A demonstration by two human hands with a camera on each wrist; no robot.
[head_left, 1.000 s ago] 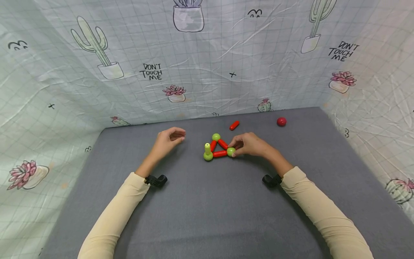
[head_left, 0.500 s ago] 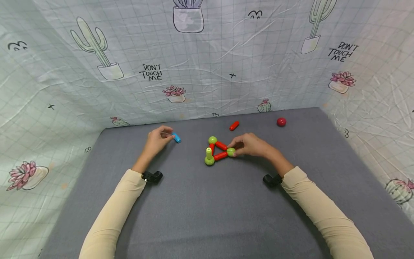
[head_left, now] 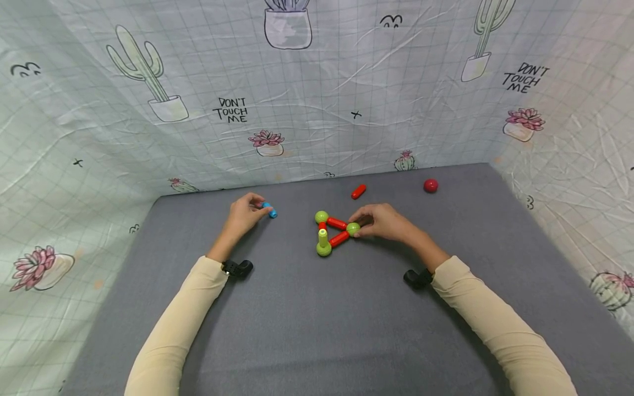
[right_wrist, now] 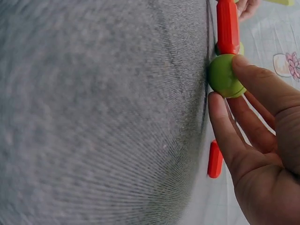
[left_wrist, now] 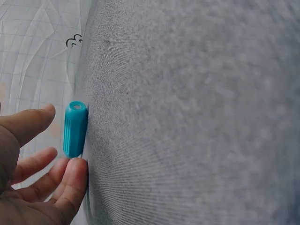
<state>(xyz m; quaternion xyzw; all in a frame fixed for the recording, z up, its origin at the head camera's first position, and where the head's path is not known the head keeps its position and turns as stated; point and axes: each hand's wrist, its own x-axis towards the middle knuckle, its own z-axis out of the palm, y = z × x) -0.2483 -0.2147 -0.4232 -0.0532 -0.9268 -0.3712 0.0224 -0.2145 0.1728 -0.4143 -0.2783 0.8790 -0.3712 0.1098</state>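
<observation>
My left hand (head_left: 242, 216) is at a short blue toy building rod (head_left: 269, 210) lying on the grey table. In the left wrist view, thumb and fingers are spread around the blue rod (left_wrist: 75, 130), the fingertips near its lower end and the thumb apart from it. With thumb and fingers, my right hand (head_left: 382, 222) pinches a green ball (head_left: 353, 229). That ball is the right corner of a triangle of red rods (head_left: 339, 238) and green balls. A lime-green rod (head_left: 323, 237) stands upright on the front ball (head_left: 324, 249); another green ball (head_left: 321, 217) forms the back corner.
Behind the triangle lies a loose red rod (head_left: 359, 191). Farther right, near the table's back edge, rests a red ball (head_left: 431, 185). A cactus-print cloth (head_left: 317, 82) hangs behind the table.
My left hand has drawn back leftward, then come slightly right again; the blue rod has come into view beside it. The triangle has turned in my right hand, its front ball shifting nearer me.
</observation>
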